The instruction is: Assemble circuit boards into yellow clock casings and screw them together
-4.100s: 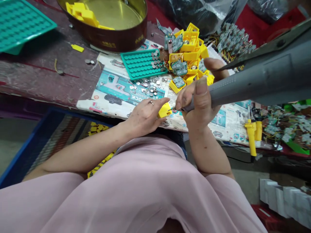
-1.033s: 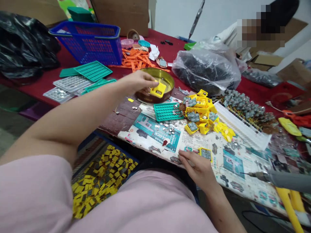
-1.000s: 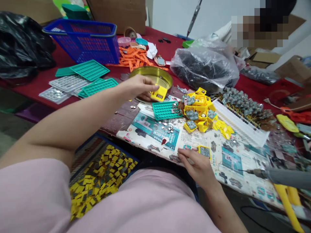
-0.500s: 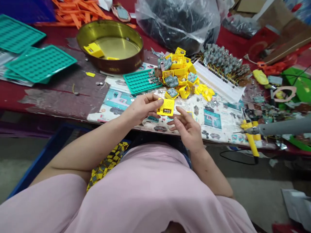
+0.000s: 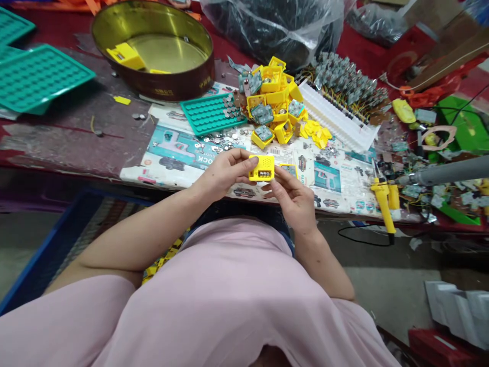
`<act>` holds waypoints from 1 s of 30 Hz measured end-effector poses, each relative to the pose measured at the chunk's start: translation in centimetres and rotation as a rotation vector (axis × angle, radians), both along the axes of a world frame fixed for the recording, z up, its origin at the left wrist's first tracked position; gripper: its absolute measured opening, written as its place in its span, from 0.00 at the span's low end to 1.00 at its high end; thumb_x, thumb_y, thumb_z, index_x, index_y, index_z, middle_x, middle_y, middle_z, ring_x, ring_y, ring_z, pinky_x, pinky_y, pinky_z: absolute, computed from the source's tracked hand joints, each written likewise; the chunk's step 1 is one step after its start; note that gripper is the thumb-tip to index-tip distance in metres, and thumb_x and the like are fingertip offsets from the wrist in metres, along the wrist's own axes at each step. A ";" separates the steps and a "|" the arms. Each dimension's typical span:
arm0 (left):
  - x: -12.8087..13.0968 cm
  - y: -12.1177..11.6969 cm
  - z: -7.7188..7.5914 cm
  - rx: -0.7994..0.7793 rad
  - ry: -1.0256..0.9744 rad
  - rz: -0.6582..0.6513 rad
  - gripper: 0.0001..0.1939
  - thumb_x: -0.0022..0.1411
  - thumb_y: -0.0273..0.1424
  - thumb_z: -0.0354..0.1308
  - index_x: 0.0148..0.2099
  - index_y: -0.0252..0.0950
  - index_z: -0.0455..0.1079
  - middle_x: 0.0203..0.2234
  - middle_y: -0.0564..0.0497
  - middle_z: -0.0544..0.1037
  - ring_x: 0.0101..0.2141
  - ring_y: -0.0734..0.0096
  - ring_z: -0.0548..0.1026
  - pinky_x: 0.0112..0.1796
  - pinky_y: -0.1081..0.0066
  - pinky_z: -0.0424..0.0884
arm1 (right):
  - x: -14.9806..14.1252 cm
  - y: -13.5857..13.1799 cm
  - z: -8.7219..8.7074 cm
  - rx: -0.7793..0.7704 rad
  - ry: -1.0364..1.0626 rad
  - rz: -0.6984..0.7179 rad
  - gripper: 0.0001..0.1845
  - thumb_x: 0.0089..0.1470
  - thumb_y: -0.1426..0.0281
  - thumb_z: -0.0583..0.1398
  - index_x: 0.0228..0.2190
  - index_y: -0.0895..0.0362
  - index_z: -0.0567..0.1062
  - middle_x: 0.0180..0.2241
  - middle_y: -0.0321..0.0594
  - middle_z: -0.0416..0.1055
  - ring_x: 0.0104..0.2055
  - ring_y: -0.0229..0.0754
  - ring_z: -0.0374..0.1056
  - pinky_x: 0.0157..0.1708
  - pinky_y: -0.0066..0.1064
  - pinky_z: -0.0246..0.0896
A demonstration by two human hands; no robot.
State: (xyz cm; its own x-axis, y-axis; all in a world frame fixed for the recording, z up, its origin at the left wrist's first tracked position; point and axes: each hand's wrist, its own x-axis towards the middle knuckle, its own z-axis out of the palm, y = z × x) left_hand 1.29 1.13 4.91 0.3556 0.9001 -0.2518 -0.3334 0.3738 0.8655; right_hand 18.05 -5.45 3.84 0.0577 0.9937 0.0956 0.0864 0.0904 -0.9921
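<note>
My left hand point(image 5: 223, 172) grips a small yellow plastic box point(image 5: 262, 168) with button cells showing in its open side, held just above the table's near edge. My right hand point(image 5: 292, 196) closes its fingertips on the right end of the same box. Behind the hands lies a pile of yellow boxes with circuit boards point(image 5: 273, 99). A small teal tray of button cells point(image 5: 210, 113) sits left of that pile, with loose cells point(image 5: 217, 140) scattered on the printed paper.
A round gold tin point(image 5: 156, 51) holding yellow boxes stands at the back left, beside a large teal tray point(image 5: 36, 76). A grey electric screwdriver point(image 5: 443, 173) hangs at the right over a yellow tool point(image 5: 384, 201). A blue crate point(image 5: 49, 244) sits on the floor at left.
My left hand carried a yellow box from near the gold tin down to the table's front edge. My right hand rose from the paper and took hold of the box's right end.
</note>
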 end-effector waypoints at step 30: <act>0.5 -1.8 -0.4 -0.243 -0.201 -0.100 0.25 0.43 0.29 0.75 0.41 0.34 0.67 0.29 0.53 0.82 0.31 0.73 0.81 0.35 0.72 0.78 | 0.7 1.1 1.5 -0.041 -0.102 -0.140 0.24 0.49 0.46 0.65 0.40 0.52 0.79 0.32 0.35 0.78 0.26 0.34 0.71 0.27 0.29 0.74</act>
